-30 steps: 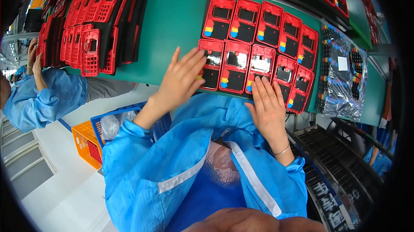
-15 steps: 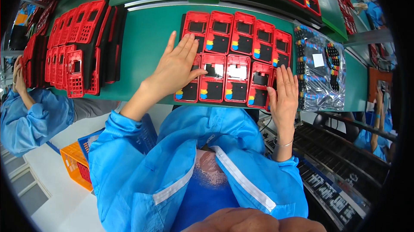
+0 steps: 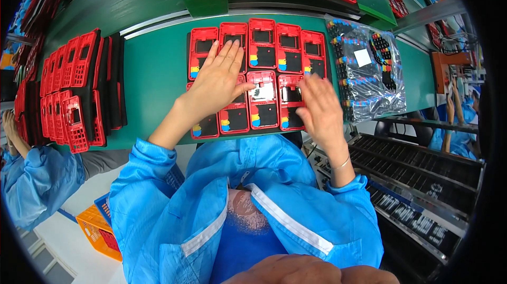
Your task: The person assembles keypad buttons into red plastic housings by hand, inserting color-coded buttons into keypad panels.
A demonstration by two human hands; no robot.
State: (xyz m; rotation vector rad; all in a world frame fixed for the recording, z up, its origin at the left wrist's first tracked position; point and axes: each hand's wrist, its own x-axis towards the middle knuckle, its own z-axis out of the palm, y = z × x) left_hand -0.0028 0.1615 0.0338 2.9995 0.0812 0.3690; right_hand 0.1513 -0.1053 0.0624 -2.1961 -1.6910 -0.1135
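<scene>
Two rows of red plastic handset casings (image 3: pixel 262 46) lie in a black tray on the green table before me. Each has a rectangular window, a dark panel and yellow, blue and red patches. Across the left part of the tray rests my left hand (image 3: pixel 216 81), palm down with fingers stretched out, hiding parts of several casings. At the near right corner is my right hand (image 3: pixel 325 110), its fingers extended and slightly blurred. It covers the last casing of the near row; whether it touches the casing I cannot tell. Neither hand grips anything.
Stacked trays of red casings (image 3: pixel 79 62) stand at the left. To the right lies a clear plastic bag (image 3: pixel 364 88) of black parts with coloured bits. A green raised shelf (image 3: pixel 203 1) carries more casings behind. Co-workers in blue sit at both sides; an orange crate (image 3: pixel 95 231) stands lower left.
The whole view has swung, shifting the table's contents leftward in the picture. Relative to the tray, my left hand now lies farther right. My right hand stays by the near right corner, now blurred.
</scene>
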